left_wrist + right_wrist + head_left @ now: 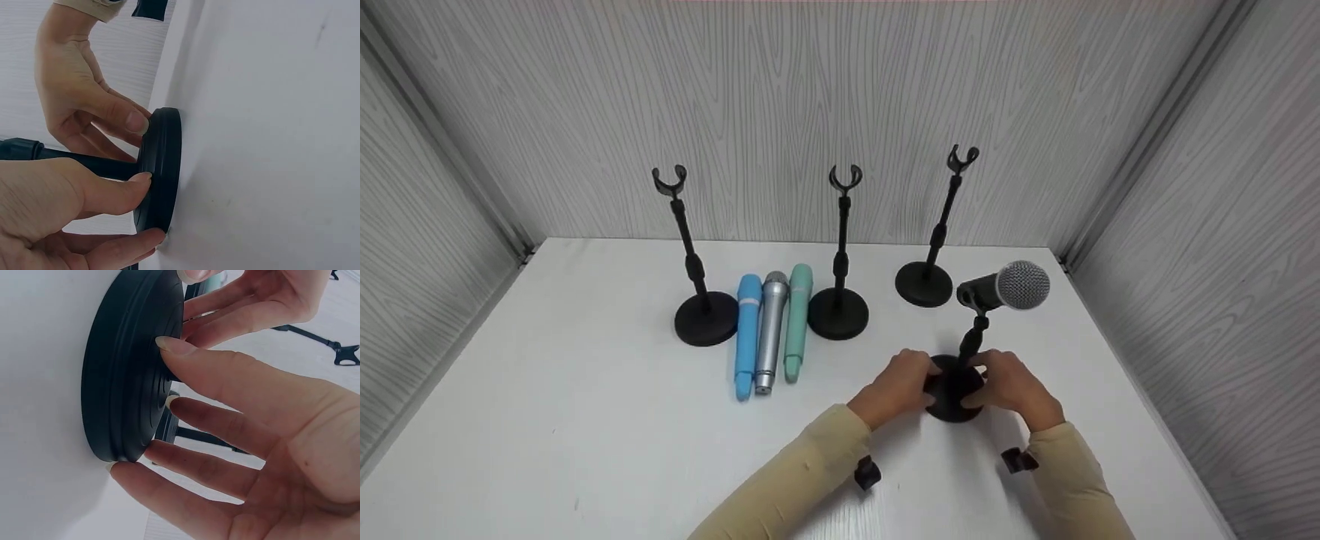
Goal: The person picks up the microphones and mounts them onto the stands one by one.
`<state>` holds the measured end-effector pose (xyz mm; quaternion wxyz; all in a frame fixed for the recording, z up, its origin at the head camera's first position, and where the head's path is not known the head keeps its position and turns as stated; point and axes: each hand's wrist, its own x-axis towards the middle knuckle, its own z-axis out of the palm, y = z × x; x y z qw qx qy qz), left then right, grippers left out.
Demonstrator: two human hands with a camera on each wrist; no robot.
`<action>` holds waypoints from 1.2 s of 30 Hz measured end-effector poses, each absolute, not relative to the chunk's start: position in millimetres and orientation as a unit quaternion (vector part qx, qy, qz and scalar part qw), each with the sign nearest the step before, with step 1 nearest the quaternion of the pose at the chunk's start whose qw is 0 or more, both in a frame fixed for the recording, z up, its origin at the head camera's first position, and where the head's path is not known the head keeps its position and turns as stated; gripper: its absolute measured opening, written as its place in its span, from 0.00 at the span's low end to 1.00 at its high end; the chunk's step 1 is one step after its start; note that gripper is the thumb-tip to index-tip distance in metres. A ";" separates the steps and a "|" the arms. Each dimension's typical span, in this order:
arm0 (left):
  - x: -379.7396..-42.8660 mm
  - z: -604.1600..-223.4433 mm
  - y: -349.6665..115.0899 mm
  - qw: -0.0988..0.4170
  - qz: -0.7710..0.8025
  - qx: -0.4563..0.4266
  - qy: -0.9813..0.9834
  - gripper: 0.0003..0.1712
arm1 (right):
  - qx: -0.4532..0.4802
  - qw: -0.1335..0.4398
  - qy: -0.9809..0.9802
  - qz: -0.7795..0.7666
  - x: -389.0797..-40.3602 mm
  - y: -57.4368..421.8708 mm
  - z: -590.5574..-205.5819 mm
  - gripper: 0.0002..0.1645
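A black microphone stand (952, 394) stands at the right front of the table, with a black microphone (1021, 285) in its clip, the silver mesh head tilted to the right. My left hand (896, 384) grips the left side of the round base, its thumb on top and fingers at the rim, as the left wrist view shows. On the opposite side my right hand (1011, 386) holds the base too. In the right wrist view the right thumb (197, 360) presses the base's upper face while the fingertips reach its edge.
Three more black stands with bare clips rise behind: left (706, 319), middle (838, 315) and right (924, 285). Between the left and middle ones lie a blue microphone (748, 330), a silver microphone (769, 330) and a green microphone (798, 322). Grey panels (780, 120) enclose the white table (585, 420).
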<state>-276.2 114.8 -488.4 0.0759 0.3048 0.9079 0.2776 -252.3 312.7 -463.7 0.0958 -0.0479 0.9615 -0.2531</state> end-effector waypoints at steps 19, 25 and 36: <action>-294.5 -493.6 164.5 0.038 0.265 0.326 0.907 0.16 | -0.032 0.067 0.962 -0.262 -261.2 357.9 -467.6 0.33; -300.5 -493.6 184.7 0.025 0.265 0.336 0.903 0.06 | -0.028 0.058 0.964 -0.259 -261.7 373.4 -465.7 0.31; -300.5 -498.4 208.2 -0.005 0.268 0.301 0.915 0.04 | -0.032 0.015 0.966 -0.255 -259.7 386.8 -468.1 0.24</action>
